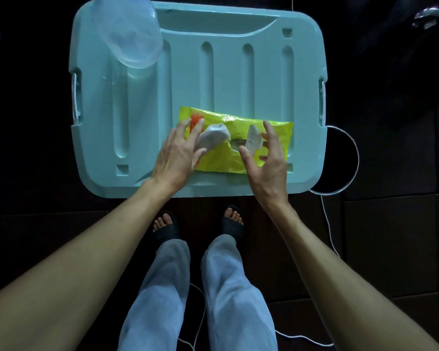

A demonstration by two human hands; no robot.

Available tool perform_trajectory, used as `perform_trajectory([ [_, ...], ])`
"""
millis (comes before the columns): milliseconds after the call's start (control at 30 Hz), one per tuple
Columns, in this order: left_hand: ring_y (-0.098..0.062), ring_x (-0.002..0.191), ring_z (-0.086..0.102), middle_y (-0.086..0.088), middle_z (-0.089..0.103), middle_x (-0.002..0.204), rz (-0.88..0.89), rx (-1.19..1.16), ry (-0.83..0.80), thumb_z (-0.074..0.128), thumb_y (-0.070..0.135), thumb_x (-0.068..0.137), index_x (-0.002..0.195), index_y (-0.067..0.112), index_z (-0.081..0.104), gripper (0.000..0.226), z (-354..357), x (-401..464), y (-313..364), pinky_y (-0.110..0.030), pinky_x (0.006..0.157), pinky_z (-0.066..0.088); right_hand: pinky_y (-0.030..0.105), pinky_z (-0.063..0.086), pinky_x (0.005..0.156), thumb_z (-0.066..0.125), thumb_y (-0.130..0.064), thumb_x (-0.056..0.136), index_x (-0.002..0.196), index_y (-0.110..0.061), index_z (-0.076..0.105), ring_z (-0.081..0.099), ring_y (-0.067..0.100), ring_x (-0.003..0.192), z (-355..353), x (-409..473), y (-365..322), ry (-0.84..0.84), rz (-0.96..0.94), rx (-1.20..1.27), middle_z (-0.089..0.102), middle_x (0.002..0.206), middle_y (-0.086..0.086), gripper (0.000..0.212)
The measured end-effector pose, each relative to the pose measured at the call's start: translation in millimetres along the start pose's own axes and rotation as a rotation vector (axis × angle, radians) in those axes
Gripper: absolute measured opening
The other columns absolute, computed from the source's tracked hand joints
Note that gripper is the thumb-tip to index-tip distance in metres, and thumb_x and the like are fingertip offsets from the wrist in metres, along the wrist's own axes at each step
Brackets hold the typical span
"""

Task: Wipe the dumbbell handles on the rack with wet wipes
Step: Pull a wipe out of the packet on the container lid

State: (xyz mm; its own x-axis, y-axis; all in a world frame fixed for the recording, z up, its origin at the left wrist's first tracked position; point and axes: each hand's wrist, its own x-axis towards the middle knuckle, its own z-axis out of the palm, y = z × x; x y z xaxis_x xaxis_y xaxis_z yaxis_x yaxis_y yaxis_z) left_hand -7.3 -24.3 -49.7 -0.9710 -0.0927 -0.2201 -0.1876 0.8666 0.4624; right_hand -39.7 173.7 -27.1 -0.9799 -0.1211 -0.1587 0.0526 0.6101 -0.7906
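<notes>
At the bottom of the frame the person's legs and sandalled feet (198, 224) stand on a dark floor, with a white cord (327, 224) trailing at lower right. Just above them, mid-frame, both hands work over a yellow wet wipes pack (228, 158) lying on a pale blue bin lid (188, 84).

The left hand (178, 153) has its fingers (197, 127) spread, the tips against a bunched white wipe (214, 136) at the pack's opening; whether they pinch it I cannot tell. The right hand (266, 158) hovers over the pack's right half, fingers apart and loosely curved, next to the lifted clear flap (254, 140), apparently touching it but not clearly gripping it.

To do this step well, the right hand should probably press the pack flat while the left draws one wipe free, then reseal the flap.

In the upper left a clear plastic bowl (127, 31) sits on the lid. No dumbbells or rack are visible.
</notes>
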Motion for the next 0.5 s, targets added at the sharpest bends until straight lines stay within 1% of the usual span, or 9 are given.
perform_trajectory([
  [67,-0.039,0.137,0.040,-0.020,0.029,0.157,0.097,0.098,0.009,0.058,0.021,0.097,0.154,0.014,0.031,0.063,8,-11,-4,-0.050,0.103,0.043,0.044,0.049,0.105,0.069,-0.032,0.095,0.158,-0.014,0.027,0.051,0.023,0.137,4,-7,-3,-0.069,-0.001,0.016,0.047,0.154,0.010,0.079],
  [133,-0.036,0.149,0.024,-0.019,0.018,0.162,0.178,0.159,-0.060,0.052,0.020,0.101,0.156,0.013,0.026,0.061,17,-19,-9,-0.051,0.112,0.035,0.040,0.045,0.110,0.068,-0.030,0.096,0.160,-0.011,0.020,0.045,0.024,0.142,9,-13,-2,-0.130,-0.031,-0.025,0.043,0.156,0.012,0.083],
  [200,-0.031,0.153,0.006,-0.015,0.004,0.165,0.153,0.203,-0.151,0.043,0.025,0.105,0.157,0.013,0.016,0.060,25,-25,-14,-0.053,0.121,0.020,0.042,0.039,0.116,0.066,-0.029,0.097,0.159,-0.005,0.019,0.037,0.027,0.147,14,-15,3,-0.164,-0.108,-0.097,0.038,0.159,0.016,0.082],
  [267,-0.028,0.153,-0.005,-0.011,-0.005,0.165,0.084,0.232,-0.189,0.034,0.031,0.107,0.158,0.015,0.008,0.059,27,-26,-17,-0.051,0.123,0.006,0.044,0.029,0.122,0.061,-0.035,0.099,0.159,-0.005,0.020,0.023,0.029,0.153,20,-14,8,-0.206,-0.197,-0.235,0.028,0.164,0.015,0.079],
  [300,-0.028,0.152,-0.007,-0.010,-0.007,0.165,0.067,0.239,-0.189,0.031,0.033,0.107,0.158,0.016,0.007,0.059,27,-26,-18,-0.050,0.122,0.002,0.045,0.023,0.124,0.058,-0.040,0.100,0.160,-0.009,0.019,0.015,0.029,0.155,23,-14,10,-0.239,-0.224,-0.326,0.021,0.166,0.013,0.078],
  [367,-0.028,0.152,-0.008,-0.008,-0.008,0.165,0.058,0.252,-0.179,0.029,0.036,0.106,0.158,0.017,0.007,0.059,25,-26,-18,-0.050,0.121,0.000,0.048,0.013,0.124,0.051,-0.048,0.102,0.161,-0.017,0.017,0.002,0.028,0.157,29,-14,15,-0.310,-0.248,-0.489,0.008,0.169,0.010,0.075],
  [433,-0.028,0.152,-0.010,-0.008,-0.009,0.165,0.045,0.270,-0.184,0.029,0.038,0.106,0.158,0.018,0.006,0.060,23,-26,-19,-0.051,0.121,0.001,0.049,0.005,0.124,0.046,-0.053,0.102,0.161,-0.021,0.018,-0.003,0.029,0.156,35,-15,20,-0.344,-0.252,-0.607,0.002,0.169,0.010,0.073],
  [500,-0.028,0.152,-0.011,-0.007,-0.011,0.165,0.032,0.287,-0.202,0.028,0.040,0.106,0.158,0.019,0.004,0.060,23,-26,-20,-0.051,0.121,0.001,0.050,0.003,0.124,0.041,-0.056,0.102,0.161,-0.022,0.019,-0.003,0.029,0.156,42,-15,22,-0.357,-0.225,-0.705,0.001,0.169,0.010,0.072],
])
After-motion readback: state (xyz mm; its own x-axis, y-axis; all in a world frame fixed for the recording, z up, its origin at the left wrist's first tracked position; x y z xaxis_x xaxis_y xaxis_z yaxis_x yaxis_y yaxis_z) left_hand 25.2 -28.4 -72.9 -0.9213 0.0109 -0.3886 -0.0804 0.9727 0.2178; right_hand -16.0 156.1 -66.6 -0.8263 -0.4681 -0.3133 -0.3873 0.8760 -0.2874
